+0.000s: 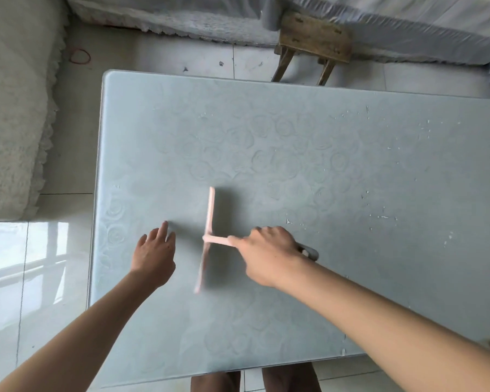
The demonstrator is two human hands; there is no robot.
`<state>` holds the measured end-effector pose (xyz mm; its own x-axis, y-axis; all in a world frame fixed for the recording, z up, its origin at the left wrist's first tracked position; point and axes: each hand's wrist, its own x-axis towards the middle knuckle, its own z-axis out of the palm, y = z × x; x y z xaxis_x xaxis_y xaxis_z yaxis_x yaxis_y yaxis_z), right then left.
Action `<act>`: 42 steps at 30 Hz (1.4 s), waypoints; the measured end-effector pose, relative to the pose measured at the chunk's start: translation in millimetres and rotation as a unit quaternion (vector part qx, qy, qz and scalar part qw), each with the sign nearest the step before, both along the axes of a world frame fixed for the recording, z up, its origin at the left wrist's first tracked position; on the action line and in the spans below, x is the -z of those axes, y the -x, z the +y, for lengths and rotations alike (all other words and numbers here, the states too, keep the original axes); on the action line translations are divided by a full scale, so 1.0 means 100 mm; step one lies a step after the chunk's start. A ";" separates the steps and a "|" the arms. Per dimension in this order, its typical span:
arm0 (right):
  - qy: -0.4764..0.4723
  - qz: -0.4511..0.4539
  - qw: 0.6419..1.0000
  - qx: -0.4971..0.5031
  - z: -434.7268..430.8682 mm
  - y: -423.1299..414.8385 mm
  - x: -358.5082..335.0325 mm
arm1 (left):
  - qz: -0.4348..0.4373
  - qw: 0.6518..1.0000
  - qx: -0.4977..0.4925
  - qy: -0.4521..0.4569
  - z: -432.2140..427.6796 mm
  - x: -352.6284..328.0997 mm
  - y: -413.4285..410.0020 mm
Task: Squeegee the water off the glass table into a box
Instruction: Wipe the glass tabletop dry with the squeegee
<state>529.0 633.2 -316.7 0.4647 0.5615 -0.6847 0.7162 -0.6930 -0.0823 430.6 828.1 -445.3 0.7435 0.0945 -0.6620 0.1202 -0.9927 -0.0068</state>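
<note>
A pale blue-grey glass table [294,131] with a faint rose pattern fills the middle of the head view. My right hand [266,253] grips the handle of a pink T-shaped squeegee [209,219], whose long blade stands on the glass and points away from me; its near end is blurred. My left hand [154,250] hovers flat just left of the blade, fingers straight, holding nothing. Small white flecks or droplets dot the right part of the glass. No box is in view.
A small wooden stool [311,43] stands beyond the table's far edge. A fluffy white cover [14,108] lies on the left, a plastic-covered mattress [393,21] at the back. A red rubber band [79,56] lies on the tiled floor [40,278].
</note>
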 end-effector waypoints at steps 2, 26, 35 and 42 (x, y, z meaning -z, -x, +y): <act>0.002 -0.002 0.999 0.038 -0.29 -0.05 0.05 | -0.007 1.000 -0.003 -0.003 0.02 0.00 -0.06; -0.092 0.073 0.993 0.014 0.66 -0.68 0.20 | -0.123 0.976 -0.182 -0.016 0.47 -0.09 -0.47; 0.006 0.007 0.993 0.114 -0.81 -0.94 0.20 | -0.068 0.964 -0.256 -0.035 0.86 0.05 -0.48; -0.120 -0.007 0.993 -0.020 0.17 -0.87 -0.06 | -0.052 0.872 -0.481 0.073 1.05 0.14 -0.56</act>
<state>616.1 650.4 -310.9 0.4469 0.7257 -0.5231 0.7453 -0.6255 -0.2310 486.4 933.5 -459.1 0.4239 0.6282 -0.6525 0.8903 -0.4214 0.1727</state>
